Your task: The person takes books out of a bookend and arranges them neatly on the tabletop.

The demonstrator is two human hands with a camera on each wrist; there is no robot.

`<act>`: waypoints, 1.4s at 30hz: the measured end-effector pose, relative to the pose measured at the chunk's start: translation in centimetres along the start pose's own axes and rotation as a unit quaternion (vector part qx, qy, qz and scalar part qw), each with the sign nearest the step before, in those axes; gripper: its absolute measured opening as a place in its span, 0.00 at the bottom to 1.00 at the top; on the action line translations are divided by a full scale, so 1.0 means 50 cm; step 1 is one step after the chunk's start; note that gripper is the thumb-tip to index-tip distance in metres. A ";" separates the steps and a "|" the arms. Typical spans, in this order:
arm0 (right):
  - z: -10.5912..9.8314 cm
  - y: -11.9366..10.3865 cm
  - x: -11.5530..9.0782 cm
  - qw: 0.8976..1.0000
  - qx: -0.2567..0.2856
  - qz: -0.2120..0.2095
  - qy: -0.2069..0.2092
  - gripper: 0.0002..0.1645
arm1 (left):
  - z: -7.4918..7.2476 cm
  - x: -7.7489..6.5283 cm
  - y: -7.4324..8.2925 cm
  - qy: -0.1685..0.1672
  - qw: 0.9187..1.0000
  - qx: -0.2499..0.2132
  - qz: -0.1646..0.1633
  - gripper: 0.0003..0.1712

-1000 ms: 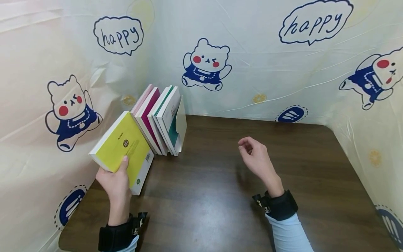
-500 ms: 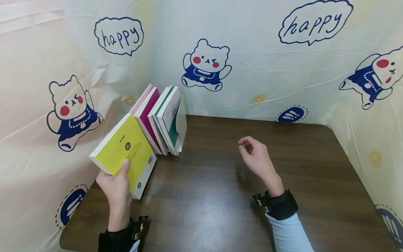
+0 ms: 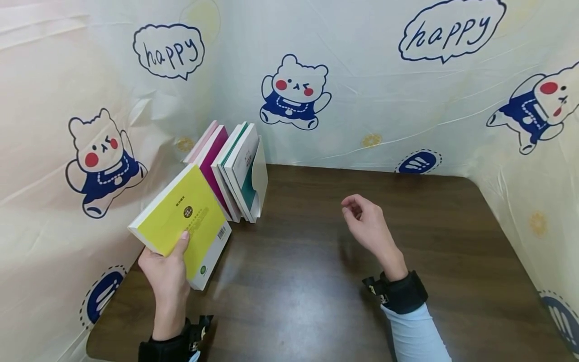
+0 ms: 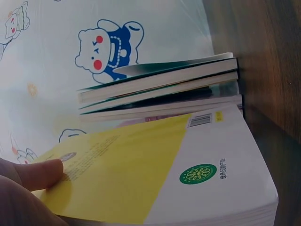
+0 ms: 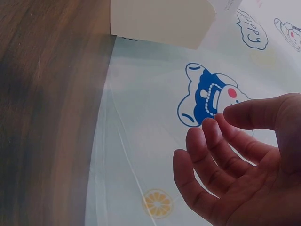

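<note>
Tilting over the left side of the table in the head view, a yellow-and-white book is gripped by the left hand at its lower left edge, with the thumb laid over the cover; part of the row of books behind is hidden by its upper corner, and whether the two touch cannot be told. The row is bounded on its right by a cream panel. The left forearm is stretched forward, a black band worn at the wrist, while the right hand is held well apart from the books, its fingers loosely curled and turned leftward, with nothing gripped. In the left wrist view, the pattern inside a green emblem is made out, only a small spot from the head; a barcode is shown larger beside it, and the other fingers are hidden beneath the book. In the right wrist view, the palm side is revealed: four fingers are gently curved, the thumb tip is held near theirs, and the panel's flat outer face is seen at the top, against the printed sheet
</note>
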State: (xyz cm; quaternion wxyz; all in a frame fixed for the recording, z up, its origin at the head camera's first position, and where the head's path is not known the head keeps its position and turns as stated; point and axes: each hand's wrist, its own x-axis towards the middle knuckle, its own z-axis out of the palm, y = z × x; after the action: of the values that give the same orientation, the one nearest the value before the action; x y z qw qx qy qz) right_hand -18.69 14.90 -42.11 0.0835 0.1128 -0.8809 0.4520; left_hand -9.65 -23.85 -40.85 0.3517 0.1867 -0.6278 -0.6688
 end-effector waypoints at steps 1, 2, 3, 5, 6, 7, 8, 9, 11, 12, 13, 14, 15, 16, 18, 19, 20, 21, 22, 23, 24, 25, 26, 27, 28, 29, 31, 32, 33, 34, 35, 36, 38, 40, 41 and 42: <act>-0.001 0.000 0.001 1.000 0.001 0.000 0.001 0.07 | 0.000 -0.001 0.002 -0.002 1.000 -0.003 -0.001 0.26; -0.002 0.000 0.001 1.000 0.001 0.001 0.000 0.07 | 0.001 -0.003 0.003 -0.004 1.000 -0.002 -0.001 0.26; -0.002 0.000 0.002 1.000 0.000 0.001 0.000 0.07 | 0.002 -0.005 0.004 -0.004 1.000 0.000 -0.002 0.26; -0.004 -0.001 0.002 1.000 0.000 0.002 -0.001 0.08 | 0.004 -0.009 0.005 -0.007 1.000 0.003 -0.003 0.25; -0.004 -0.001 0.002 1.000 0.000 0.002 0.000 0.08 | 0.005 -0.011 0.005 -0.009 1.000 0.004 -0.004 0.25; -0.005 -0.001 0.001 1.000 0.001 0.003 0.000 0.08 | 0.006 -0.013 0.005 -0.011 1.000 0.006 -0.004 0.24; -0.005 -0.001 0.001 1.000 0.000 0.003 -0.001 0.08 | 0.008 -0.014 0.005 -0.014 1.000 0.007 -0.003 0.24; -0.006 -0.002 0.001 1.000 0.001 0.004 -0.002 0.08 | 0.009 -0.016 0.004 -0.016 1.000 0.009 -0.002 0.24; -0.006 -0.002 0.000 1.000 0.002 0.002 -0.002 0.08 | 0.011 -0.019 0.004 -0.021 1.000 0.005 -0.003 0.24; -0.007 -0.002 0.000 1.000 0.003 0.002 -0.002 0.08 | 0.012 -0.020 0.004 -0.024 1.000 0.002 -0.003 0.24; -0.007 -0.001 -0.001 1.000 0.003 0.003 -0.002 0.08 | 0.013 -0.022 0.004 -0.026 1.000 0.001 -0.003 0.24; -0.007 -0.001 -0.001 1.000 0.003 0.002 -0.002 0.08 | 0.014 -0.024 0.004 -0.028 1.000 -0.002 -0.003 0.24; -0.008 -0.001 -0.001 1.000 0.003 0.002 -0.002 0.08 | 0.016 -0.025 0.004 -0.030 1.000 -0.003 -0.003 0.24; -0.008 0.000 -0.001 1.000 0.002 0.000 -0.002 0.08 | 0.017 -0.026 0.004 -0.032 0.999 -0.009 -0.003 0.24; -0.009 0.000 -0.001 1.000 0.002 0.001 0.001 0.07 | 0.020 -0.029 0.005 -0.038 0.999 -0.008 -0.002 0.24; -0.009 0.001 -0.001 1.000 0.002 0.000 0.002 0.07 | 0.021 -0.030 0.006 -0.040 0.999 -0.005 -0.001 0.23; -0.009 0.001 -0.001 1.000 0.001 -0.002 0.002 0.08 | 0.022 -0.031 0.006 -0.041 0.999 -0.007 -0.002 0.23; -0.009 0.001 -0.001 1.000 0.001 -0.003 0.003 0.08 | 0.022 -0.032 0.007 -0.043 0.999 -0.005 -0.002 0.23; -0.009 0.001 -0.001 1.000 0.000 -0.003 0.003 0.08 | 0.023 -0.033 0.008 -0.046 0.999 -0.001 -0.003 0.23; -0.008 0.001 -0.001 1.000 0.000 -0.002 0.004 0.08 | 0.024 -0.034 0.010 -0.048 0.999 0.003 -0.003 0.23; -0.008 0.000 -0.001 1.000 0.000 -0.002 0.003 0.08 | 0.025 -0.035 0.011 -0.050 0.999 0.007 -0.004 0.24; -0.008 0.000 0.000 1.000 0.000 -0.001 0.002 0.08 | 0.026 -0.035 0.012 -0.053 0.999 0.010 -0.005 0.24; -0.008 0.000 0.000 1.000 0.001 0.000 0.001 0.08 | 0.027 -0.036 0.014 -0.056 0.998 0.012 -0.007 0.24; -0.008 0.000 0.000 1.000 0.002 0.002 0.000 0.08 | 0.028 -0.036 0.015 -0.060 0.998 0.016 -0.008 0.24; -0.008 0.000 0.000 1.000 0.002 0.004 -0.001 0.08 | 0.030 -0.036 0.016 -0.063 0.998 0.020 -0.011 0.24; -0.008 0.001 0.000 1.000 0.004 0.005 -0.002 0.08 | 0.032 -0.037 0.017 -0.066 0.998 0.022 -0.013 0.24; -0.008 0.001 -0.001 1.000 0.006 0.005 -0.003 0.08 | 0.036 -0.037 0.019 -0.070 0.997 0.022 -0.016 0.24; -0.008 0.000 -0.001 1.000 0.006 0.004 -0.003 0.08 | 0.039 -0.038 0.020 -0.072 0.997 0.021 -0.017 0.24; -0.008 0.000 -0.001 1.000 0.006 0.004 -0.003 0.08 | 0.041 -0.038 0.021 -0.073 0.997 0.022 -0.017 0.24; -0.009 0.000 -0.001 1.000 0.006 0.004 -0.003 0.08 | 0.044 -0.039 0.022 -0.074 0.997 0.020 -0.018 0.23; -0.009 0.000 -0.001 1.000 0.006 0.004 -0.002 0.08 | 0.046 -0.040 0.021 -0.076 0.997 0.020 -0.016 0.23; -0.009 -0.001 -0.001 1.000 0.005 0.003 -0.002 0.08 | 0.048 -0.040 0.021 -0.077 0.997 0.019 -0.014 0.23; -0.009 -0.001 -0.001 1.000 0.005 0.003 -0.001 0.08 | 0.051 -0.040 0.020 -0.081 0.996 0.019 -0.012 0.23; -0.010 0.000 -0.001 1.000 0.005 0.002 -0.002 0.08 | 0.054 -0.040 0.019 -0.083 0.996 0.019 -0.010 0.23; -0.010 -0.001 0.000 1.000 0.005 0.001 -0.002 0.08 | 0.055 -0.040 0.019 -0.083 0.996 0.020 -0.008 0.24; -0.010 -0.001 0.000 1.000 0.005 -0.001 -0.002 0.08 | 0.057 -0.040 0.018 -0.083 0.996 0.020 -0.008 0.24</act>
State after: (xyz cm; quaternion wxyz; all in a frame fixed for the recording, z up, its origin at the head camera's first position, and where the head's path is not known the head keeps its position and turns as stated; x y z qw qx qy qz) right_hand -18.67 15.29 -41.78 0.0812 0.1149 -0.8786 0.4563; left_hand -10.03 -20.40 -39.93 0.2888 0.1427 -0.6666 -0.6723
